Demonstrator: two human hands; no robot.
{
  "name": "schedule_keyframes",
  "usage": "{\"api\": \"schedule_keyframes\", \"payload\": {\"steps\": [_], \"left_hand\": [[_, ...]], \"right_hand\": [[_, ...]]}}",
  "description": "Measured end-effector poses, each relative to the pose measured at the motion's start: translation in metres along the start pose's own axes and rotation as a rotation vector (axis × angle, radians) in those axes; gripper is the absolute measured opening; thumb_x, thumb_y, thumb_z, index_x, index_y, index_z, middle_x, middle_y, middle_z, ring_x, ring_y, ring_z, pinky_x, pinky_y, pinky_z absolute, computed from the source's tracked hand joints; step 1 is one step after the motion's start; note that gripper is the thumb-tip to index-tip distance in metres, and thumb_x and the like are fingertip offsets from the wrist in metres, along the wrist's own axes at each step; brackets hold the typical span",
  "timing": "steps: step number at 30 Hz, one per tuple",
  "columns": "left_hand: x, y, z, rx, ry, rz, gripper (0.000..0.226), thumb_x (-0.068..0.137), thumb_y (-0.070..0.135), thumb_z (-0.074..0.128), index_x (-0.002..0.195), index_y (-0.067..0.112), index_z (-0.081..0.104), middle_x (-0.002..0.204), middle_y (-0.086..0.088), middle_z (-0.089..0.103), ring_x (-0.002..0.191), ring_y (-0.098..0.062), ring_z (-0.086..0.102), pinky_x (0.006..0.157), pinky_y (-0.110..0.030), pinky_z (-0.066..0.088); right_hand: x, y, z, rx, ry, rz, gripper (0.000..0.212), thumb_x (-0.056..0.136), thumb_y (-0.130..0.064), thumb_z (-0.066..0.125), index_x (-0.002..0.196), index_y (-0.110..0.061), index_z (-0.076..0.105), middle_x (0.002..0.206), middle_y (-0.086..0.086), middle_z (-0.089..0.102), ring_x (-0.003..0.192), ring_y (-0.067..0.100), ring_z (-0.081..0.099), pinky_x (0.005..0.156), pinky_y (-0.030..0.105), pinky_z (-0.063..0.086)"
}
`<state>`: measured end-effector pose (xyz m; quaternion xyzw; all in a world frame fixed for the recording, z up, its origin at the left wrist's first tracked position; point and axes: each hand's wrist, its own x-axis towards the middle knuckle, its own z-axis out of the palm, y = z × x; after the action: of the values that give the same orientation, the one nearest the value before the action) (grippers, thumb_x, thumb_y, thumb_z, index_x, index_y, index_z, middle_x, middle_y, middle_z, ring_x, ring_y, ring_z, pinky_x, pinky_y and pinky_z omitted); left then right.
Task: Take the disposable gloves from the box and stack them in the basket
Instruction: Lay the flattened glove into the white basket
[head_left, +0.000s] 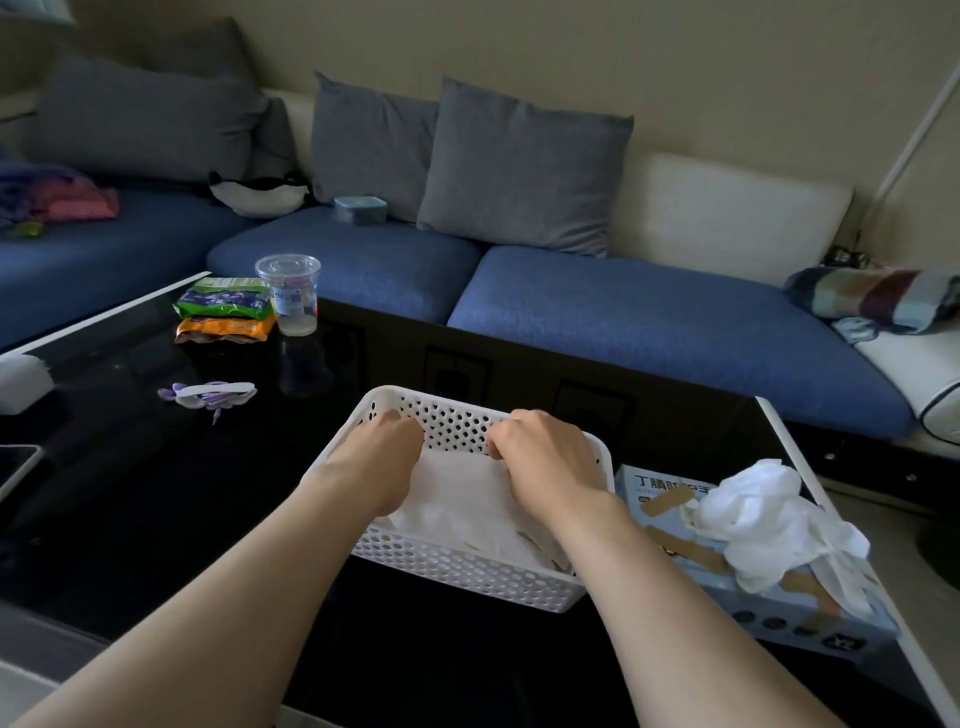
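A white perforated basket (457, 569) stands on the black glass table in front of me. Flat white disposable gloves (462, 499) lie stacked inside it. Both my hands are down in the basket at its far end: my left hand (379, 457) and my right hand (545, 457) each have curled fingers pressing or pinching the top glove's far edge. To the right of the basket lies the light blue glove box (769, 597), with a crumpled bunch of white gloves (753, 519) spilling out of its top opening.
On the table's far left stand a clear plastic cup (289, 293), snack packets (223, 312) and a purple-and-white item (210, 395). A blue sofa with grey cushions (519, 171) runs behind the table. The table's white edge (852, 519) lies just right of the box.
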<state>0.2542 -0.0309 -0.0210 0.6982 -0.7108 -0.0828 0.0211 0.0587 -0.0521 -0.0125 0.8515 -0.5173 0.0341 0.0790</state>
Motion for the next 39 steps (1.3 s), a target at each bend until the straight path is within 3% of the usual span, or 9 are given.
{"api": "schedule_keyframes", "payload": {"steps": [4, 8, 12, 17, 22, 24, 27, 34, 39], "left_hand": [[-0.004, 0.003, -0.002, 0.185, 0.009, 0.065, 0.042, 0.092, -0.002, 0.065, 0.127, 0.022, 0.066, 0.138, -0.005, 0.033, 0.121, -0.028, 0.039, 0.098, -0.036, 0.049], [-0.001, 0.008, 0.001, 0.074, -0.060, 0.145, 0.034, 0.092, 0.008, 0.075, 0.120, 0.027, 0.071, 0.133, 0.001, 0.039, 0.124, -0.024, 0.039, 0.103, -0.037, 0.047], [-0.002, 0.009, 0.006, -0.087, -0.243, 0.046, 0.041, 0.088, 0.044, 0.082, 0.120, 0.029, 0.061, 0.133, 0.004, 0.046, 0.120, -0.023, 0.054, 0.108, -0.045, 0.047], [-0.001, 0.009, 0.006, -0.027, -0.292, 0.012, 0.057, 0.078, 0.050, 0.088, 0.121, 0.032, 0.054, 0.135, 0.004, 0.044, 0.118, -0.025, 0.053, 0.106, -0.051, 0.049], [-0.003, 0.021, -0.003, 0.018, -0.257, 0.058, 0.043, 0.088, 0.039, 0.079, 0.121, 0.023, 0.056, 0.137, -0.002, 0.042, 0.131, -0.027, 0.042, 0.108, -0.048, 0.047], [-0.003, 0.030, -0.007, -0.025, -0.185, 0.143, 0.027, 0.095, 0.035, 0.070, 0.116, 0.021, 0.060, 0.131, -0.001, 0.049, 0.131, -0.024, 0.044, 0.106, -0.041, 0.046], [-0.007, 0.048, -0.010, -0.178, -0.178, 0.241, 0.019, 0.099, 0.049, 0.062, 0.100, 0.030, 0.062, 0.110, 0.011, 0.063, 0.107, -0.014, 0.061, 0.093, -0.034, 0.051], [-0.021, 0.105, -0.006, -0.393, -0.272, 0.361, 0.052, 0.088, 0.075, 0.061, 0.115, 0.031, 0.072, 0.112, 0.016, 0.071, 0.104, -0.005, 0.065, 0.100, -0.037, 0.053], [-0.021, 0.131, -0.003, -0.440, -0.306, 0.333, 0.065, 0.086, 0.068, 0.071, 0.138, 0.032, 0.056, 0.130, 0.014, 0.063, 0.114, -0.006, 0.060, 0.102, -0.033, 0.049]], "right_hand": [[-0.005, -0.004, -0.011, 0.264, -0.204, 0.035, 0.021, 0.094, -0.021, 0.077, 0.113, -0.025, 0.073, 0.110, -0.003, 0.064, 0.098, 0.021, 0.065, 0.083, 0.039, 0.060], [-0.016, -0.004, -0.002, 0.359, -0.574, 0.094, 0.035, 0.089, -0.028, 0.082, 0.117, -0.034, 0.063, 0.111, -0.003, 0.056, 0.096, 0.026, 0.066, 0.084, 0.046, 0.063], [-0.018, 0.000, -0.004, 0.417, -0.591, 0.118, 0.039, 0.089, -0.029, 0.084, 0.120, -0.033, 0.060, 0.116, -0.001, 0.057, 0.094, 0.025, 0.069, 0.078, 0.041, 0.064], [-0.022, -0.001, -0.011, 0.362, -0.594, 0.146, 0.036, 0.096, -0.029, 0.074, 0.130, -0.024, 0.061, 0.129, 0.004, 0.054, 0.097, 0.026, 0.069, 0.079, 0.040, 0.062], [-0.026, -0.005, -0.020, 0.281, -0.372, 0.107, 0.026, 0.100, -0.014, 0.063, 0.125, -0.019, 0.068, 0.127, 0.005, 0.057, 0.100, 0.026, 0.063, 0.080, 0.038, 0.055], [-0.027, 0.002, -0.023, 0.295, -0.167, 0.171, 0.013, 0.102, -0.020, 0.058, 0.103, -0.019, 0.071, 0.108, 0.004, 0.065, 0.088, 0.024, 0.065, 0.073, 0.039, 0.058], [-0.035, 0.016, -0.034, 0.369, 0.065, 0.311, 0.035, 0.107, -0.031, 0.047, 0.077, -0.016, 0.058, 0.078, 0.003, 0.060, 0.064, 0.020, 0.058, 0.053, 0.032, 0.043], [-0.073, 0.047, -0.054, 0.440, 0.160, 0.430, 0.009, 0.103, -0.021, 0.061, 0.101, -0.026, 0.069, 0.092, -0.004, 0.066, 0.073, 0.013, 0.064, 0.057, 0.030, 0.053], [-0.099, 0.072, -0.066, 0.404, 0.217, 0.471, 0.013, 0.103, -0.017, 0.060, 0.108, -0.025, 0.068, 0.100, -0.004, 0.066, 0.084, 0.013, 0.063, 0.066, 0.031, 0.056]]}}
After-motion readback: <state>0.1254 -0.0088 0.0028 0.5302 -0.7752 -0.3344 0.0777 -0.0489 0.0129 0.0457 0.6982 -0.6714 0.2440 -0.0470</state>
